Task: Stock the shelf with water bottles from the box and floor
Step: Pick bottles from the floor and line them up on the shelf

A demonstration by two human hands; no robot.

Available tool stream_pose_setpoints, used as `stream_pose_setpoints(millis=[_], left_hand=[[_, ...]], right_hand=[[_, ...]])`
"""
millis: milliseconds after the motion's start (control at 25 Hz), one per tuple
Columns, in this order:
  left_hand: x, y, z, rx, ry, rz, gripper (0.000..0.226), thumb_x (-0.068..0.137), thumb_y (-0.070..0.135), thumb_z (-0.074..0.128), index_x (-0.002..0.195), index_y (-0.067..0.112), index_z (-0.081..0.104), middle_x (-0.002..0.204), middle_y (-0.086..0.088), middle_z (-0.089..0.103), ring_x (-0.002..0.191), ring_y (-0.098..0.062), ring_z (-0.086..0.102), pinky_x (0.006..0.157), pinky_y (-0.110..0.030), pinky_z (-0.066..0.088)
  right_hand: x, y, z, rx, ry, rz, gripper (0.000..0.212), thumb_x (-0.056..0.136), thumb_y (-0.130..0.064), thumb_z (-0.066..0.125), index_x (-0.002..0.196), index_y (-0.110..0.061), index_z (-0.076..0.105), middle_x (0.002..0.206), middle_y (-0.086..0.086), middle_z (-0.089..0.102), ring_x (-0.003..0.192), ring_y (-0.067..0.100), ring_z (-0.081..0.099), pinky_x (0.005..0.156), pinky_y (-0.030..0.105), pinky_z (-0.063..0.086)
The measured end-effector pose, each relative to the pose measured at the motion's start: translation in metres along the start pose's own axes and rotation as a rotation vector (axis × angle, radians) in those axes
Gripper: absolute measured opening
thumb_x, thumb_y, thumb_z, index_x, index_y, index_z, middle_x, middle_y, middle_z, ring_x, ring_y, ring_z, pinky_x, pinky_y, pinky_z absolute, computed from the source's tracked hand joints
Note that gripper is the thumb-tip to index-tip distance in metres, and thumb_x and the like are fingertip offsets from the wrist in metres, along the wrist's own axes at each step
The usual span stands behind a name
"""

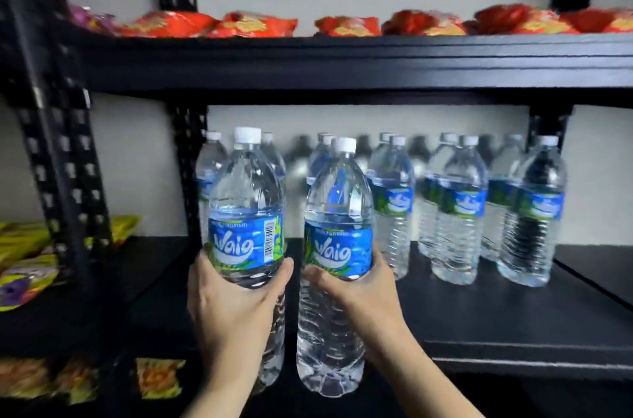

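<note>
Item one: left hand (233, 301), clasped round the lower body of the left bottle (246, 198), thumb on the bottle's right side, palm just under the blue "Waio" label. Item two: right hand (356, 294), wrapped round the right bottle (337, 212) at the same height, thumb on its left side and fingers (380, 263) curling round the right. Both bottles are clear plastic, full, white-capped and upright. They are held side by side, close but not visibly touching, in the air in front of the left part of the shelf board (513, 325), with their bases hanging lower in view than its front lip. The two thumbs lie near each other in the gap between the bottles. Item three: standing bottles (459, 212) of the same brand, lined up on the shelf board in rows running back toward the pale wall (137, 160), filling the middle and right; motion blur makes the count uncertain. The front left of the board, behind the held pair, shows bare black surface. Item four: upper board (342, 61), black, carrying a line of red snack packets (260, 23) along its length. Item five: black post (51, 109), perforated, at the left. Item six: yellow packets (20, 246) on the neighbouring shelf to the left, with orange and yellow packets (157, 376) on a lower level below them.
</note>
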State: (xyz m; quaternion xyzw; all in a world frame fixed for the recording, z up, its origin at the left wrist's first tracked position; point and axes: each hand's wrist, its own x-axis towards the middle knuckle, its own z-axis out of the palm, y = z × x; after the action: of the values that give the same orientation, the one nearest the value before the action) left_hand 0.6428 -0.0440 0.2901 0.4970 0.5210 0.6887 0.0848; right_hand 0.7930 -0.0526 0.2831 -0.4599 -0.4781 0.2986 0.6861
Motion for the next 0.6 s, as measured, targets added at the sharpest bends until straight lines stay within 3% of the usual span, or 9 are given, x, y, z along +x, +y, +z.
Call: stream_pose_setpoints(millis=[320,440,600], left_hand=[[0.071,-0.039,0.010,-0.007,0.079,-0.020,0.073,0.049,0.036,0.095,0.104,0.009,0.056,0.103,-0.011,0.062,0.100,-0.030,0.060,0.084,-0.038,0.047],[0.095,-0.052,0.024,-0.005,0.087,-0.035,0.077,0.048,0.036,0.095,0.109,0.007,0.057,0.110,-0.013,0.062,0.107,-0.030,0.059,0.090,-0.037,0.046],[0.120,-0.068,0.040,0.008,0.102,-0.047,0.078,0.045,0.035,0.096,0.107,0.006,0.058,0.111,-0.013,0.061,0.109,-0.031,0.058,0.090,-0.036,0.045]], right_hand=[[0.051,0.018,0.080,0.087,-0.122,0.004,0.060,0.063,0.004,0.090,0.113,-0.010,0.060,0.092,0.000,0.079,0.082,0.012,0.076,0.067,0.019,0.057],[0.081,0.024,0.099,0.087,-0.119,-0.013,0.064,0.061,-0.004,0.093,0.116,-0.010,0.060,0.094,-0.002,0.079,0.085,0.012,0.076,0.071,0.019,0.057],[0.115,0.036,0.122,0.065,-0.133,-0.057,0.065,0.061,0.001,0.091,0.117,-0.009,0.059,0.098,0.004,0.078,0.089,0.016,0.076,0.075,0.021,0.058]])
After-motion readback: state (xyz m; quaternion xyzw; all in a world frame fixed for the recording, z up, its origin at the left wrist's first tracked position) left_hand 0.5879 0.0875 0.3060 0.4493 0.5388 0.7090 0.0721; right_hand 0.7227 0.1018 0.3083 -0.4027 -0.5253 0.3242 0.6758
